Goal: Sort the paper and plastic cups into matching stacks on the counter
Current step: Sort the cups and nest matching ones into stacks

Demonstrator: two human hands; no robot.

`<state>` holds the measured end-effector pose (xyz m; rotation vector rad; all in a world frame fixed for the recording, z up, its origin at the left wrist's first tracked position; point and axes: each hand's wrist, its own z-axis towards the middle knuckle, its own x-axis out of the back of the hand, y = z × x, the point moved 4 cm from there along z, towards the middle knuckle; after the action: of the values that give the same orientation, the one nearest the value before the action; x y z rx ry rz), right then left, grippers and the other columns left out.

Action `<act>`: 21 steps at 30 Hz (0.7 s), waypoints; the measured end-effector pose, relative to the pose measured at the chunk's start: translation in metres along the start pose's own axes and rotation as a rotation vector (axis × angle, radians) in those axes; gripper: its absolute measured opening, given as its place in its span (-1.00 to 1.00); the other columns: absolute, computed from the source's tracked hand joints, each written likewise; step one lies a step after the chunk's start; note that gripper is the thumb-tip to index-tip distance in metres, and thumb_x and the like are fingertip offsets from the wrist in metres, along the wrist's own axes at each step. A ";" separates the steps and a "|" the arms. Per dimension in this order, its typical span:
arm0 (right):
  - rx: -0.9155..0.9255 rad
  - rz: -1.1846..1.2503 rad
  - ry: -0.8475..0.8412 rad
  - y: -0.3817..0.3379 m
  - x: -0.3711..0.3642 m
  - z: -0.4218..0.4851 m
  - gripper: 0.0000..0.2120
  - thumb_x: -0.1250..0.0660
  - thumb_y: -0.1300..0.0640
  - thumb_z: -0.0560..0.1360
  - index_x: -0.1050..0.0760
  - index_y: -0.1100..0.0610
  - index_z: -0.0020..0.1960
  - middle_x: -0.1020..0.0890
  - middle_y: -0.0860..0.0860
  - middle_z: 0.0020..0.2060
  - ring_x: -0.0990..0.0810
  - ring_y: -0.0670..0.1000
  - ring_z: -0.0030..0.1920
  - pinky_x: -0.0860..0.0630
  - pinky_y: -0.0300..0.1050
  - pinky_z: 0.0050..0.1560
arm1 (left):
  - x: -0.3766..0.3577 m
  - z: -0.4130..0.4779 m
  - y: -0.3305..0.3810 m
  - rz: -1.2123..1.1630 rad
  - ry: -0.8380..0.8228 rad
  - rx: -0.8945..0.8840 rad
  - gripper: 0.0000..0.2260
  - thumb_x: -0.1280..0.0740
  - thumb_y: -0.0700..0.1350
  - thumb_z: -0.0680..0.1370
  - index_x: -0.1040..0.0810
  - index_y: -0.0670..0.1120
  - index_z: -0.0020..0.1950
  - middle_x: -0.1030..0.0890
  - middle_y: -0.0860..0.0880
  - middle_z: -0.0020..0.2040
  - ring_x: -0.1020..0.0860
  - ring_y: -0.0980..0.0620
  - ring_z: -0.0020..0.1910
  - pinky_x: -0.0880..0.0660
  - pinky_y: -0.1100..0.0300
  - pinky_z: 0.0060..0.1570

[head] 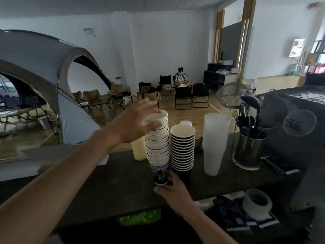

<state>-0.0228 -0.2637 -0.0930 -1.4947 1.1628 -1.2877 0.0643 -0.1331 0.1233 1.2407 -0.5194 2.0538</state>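
A tall stack of printed paper cups (158,145) stands at the middle of the dark counter (109,184), leaning slightly. My right hand (171,188) grips the bottom cup of that stack. My left hand (139,120) is at the top of the stack, fingers spread, thumb against the rim of the uppermost cup. Right beside it stands a stack of black paper cups (182,148). Farther right is a stack of frosted plastic cups (215,141).
A yellowish bottle (139,148) stands behind the printed stack. A metal holder with black utensils (248,145) is at the right, next to a dark machine (299,110). A tape roll (257,202) and leaflets lie on the lower shelf. A tent and chairs fill the room beyond.
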 end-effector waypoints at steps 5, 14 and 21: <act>-0.106 0.272 -0.023 0.022 -0.024 0.016 -0.01 -0.44 0.27 0.46 0.16 -0.20 0.57 -0.55 0.02 0.16 -0.70 -0.02 -0.19 -0.64 -0.13 -0.20 | -0.022 -0.017 -0.012 -0.258 -0.064 0.067 -0.50 -0.20 0.22 0.59 -0.37 0.00 0.45 -0.46 0.06 0.38 -0.46 0.09 0.32 -0.50 0.02 0.22; -0.130 0.247 -0.108 0.027 -0.050 0.032 -0.42 -0.44 0.29 0.46 -0.23 -0.01 0.34 -0.63 0.07 -0.13 -0.61 -0.05 -0.35 -0.57 -0.14 -0.30 | 0.000 -0.048 -0.030 -0.427 -0.105 0.139 -0.72 -0.25 0.02 0.60 -0.49 -0.06 0.26 -0.54 0.07 0.15 -0.54 0.20 0.12 -0.52 0.35 0.00; -0.126 0.185 -0.138 0.022 -0.079 0.043 -0.48 -0.46 0.27 0.44 -0.29 0.03 0.26 -0.60 0.06 -0.02 -0.62 -0.07 -0.29 -0.61 -0.16 -0.26 | 0.007 -0.058 -0.057 -0.462 -0.080 0.161 -0.66 -0.23 0.02 0.56 -0.47 0.00 0.32 -0.51 0.06 0.23 -0.53 0.17 0.13 -0.54 0.24 0.02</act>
<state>0.0137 -0.1915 -0.1381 -1.5021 1.2777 -0.9882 0.0678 -0.0542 0.1023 1.3902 -0.0865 1.6825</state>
